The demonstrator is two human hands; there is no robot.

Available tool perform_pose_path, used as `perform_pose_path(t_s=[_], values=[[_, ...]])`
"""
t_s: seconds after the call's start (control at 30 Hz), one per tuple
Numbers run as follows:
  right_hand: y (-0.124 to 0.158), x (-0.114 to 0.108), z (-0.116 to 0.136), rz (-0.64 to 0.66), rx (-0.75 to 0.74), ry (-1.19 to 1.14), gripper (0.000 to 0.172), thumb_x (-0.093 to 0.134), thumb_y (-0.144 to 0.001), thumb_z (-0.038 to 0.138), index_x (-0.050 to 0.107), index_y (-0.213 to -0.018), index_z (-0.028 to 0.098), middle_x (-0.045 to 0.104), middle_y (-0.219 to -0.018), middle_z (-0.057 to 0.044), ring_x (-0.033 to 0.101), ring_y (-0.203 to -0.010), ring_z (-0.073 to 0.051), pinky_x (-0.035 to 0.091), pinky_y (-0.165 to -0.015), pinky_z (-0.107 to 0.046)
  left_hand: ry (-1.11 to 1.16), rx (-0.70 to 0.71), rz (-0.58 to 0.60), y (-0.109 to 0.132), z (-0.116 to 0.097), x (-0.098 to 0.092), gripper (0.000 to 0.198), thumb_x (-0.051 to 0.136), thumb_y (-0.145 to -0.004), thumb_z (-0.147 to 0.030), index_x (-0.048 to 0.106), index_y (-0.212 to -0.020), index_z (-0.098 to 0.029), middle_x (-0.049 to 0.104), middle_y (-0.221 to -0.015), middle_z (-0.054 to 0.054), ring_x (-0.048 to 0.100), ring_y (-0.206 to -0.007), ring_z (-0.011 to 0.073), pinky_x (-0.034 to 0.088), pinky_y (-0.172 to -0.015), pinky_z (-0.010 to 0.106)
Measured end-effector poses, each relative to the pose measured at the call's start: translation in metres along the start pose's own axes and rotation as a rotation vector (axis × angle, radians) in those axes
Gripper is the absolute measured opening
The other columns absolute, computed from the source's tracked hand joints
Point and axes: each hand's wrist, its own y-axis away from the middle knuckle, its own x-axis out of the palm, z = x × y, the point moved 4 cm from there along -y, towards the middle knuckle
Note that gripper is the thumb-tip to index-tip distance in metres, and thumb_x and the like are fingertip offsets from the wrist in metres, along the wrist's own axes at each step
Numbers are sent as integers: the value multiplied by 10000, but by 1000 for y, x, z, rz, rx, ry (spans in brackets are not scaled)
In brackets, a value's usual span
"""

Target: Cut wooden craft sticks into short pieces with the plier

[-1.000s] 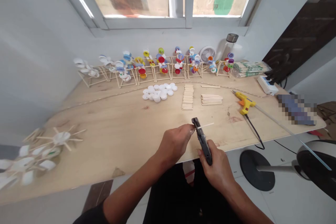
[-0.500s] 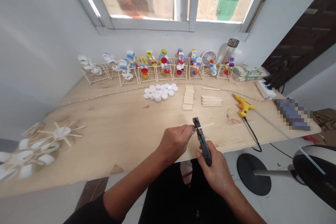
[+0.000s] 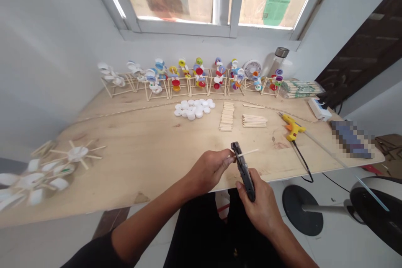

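My right hand is wrapped round the handles of dark pliers, whose head points away from me over the table's front edge. A thin wooden stick lies across the jaws, its free end sticking out to the right. On the other side of the jaws, my left hand pinches the stick between thumb and fingers. Beyond my hands are a column of short sticks, a bundle of longer sticks and a cluster of white bottle caps.
A yellow glue gun lies at the right with its cord over the edge. Stick frames with coloured cap wheels line the wall. Spoked wheels lie at left. A power strip and bottle stand at the back right.
My left hand has shifted slightly down and left. The pliers and stick remain in nearly the same place, and the whole view has moved a little.
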Motion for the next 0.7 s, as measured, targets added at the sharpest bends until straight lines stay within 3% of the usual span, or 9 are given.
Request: perform_pose_path(t_s=[0.17,0.33,0.53,0.7], values=[[0,-1,2,17,-8,-4,128,428,-836,293,472,-919,205,587,-672,-6,584,-618,-199,377,-569,-262,231,-44,148,-4,3,-4,280,294,-908,-244,539,-811,-149,584,-778,13,545,-744,112,429,-705,211],[-1,1,1,14,-2,16,102,417,-838,296,463,-860,207,546,-591,19,552,-528,-175,351,-516,-244,248,-63,170,-6,7,-4,285,302,-902,-252,552,-823,-142,595,-799,22,545,-764,119,435,-728,225],[-2,7,-5,11,48,9,132,412,-842,317,412,-755,218,549,-584,10,549,-533,-173,350,-518,-244,31,-31,112,-6,10,1,274,285,-911,-233,511,-777,-155,563,-694,-3,533,-635,102,417,-614,200],[-5,5,-4,1,55,-64,161,415,-840,343,445,-746,216,529,-577,19,512,-525,-161,364,-515,-243,-416,58,-128,-3,11,11,215,319,-904,-228,520,-880,-154,571,-679,8,535,-580,118,378,-514,207]])
